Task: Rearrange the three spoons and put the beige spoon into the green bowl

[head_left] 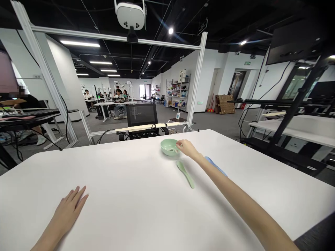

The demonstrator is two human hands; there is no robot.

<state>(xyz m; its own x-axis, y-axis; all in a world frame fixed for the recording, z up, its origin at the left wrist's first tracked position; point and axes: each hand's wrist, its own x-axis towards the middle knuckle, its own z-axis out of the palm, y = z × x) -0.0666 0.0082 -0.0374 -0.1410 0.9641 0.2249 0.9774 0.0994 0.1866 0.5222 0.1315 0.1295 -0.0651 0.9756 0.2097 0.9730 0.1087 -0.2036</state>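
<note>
Bowl (166, 152), likely light, stiff and slick, stands at twelve o'clock, best held by its rim, where the right hand (187, 147) has curled fingers at three o'clock, grasp unclear, the left hand (67, 210) unclenched.

A single camera looks out from the person's own head, above and behind both hands, facing forward and tipped down across the white table (125, 195). The left hand (69, 205) sits much nearer the lens; the right hand (185, 147), at the green bowl (165, 151), is farther out, its forearm (230, 185) running back toward the viewpoint. It's a very wide view from where I stand: past the right hand it takes in the mesh office chair (138, 113) and aluminium frame (104, 36), then the room's far end, with black ceiling (222, 21) high above.
</note>
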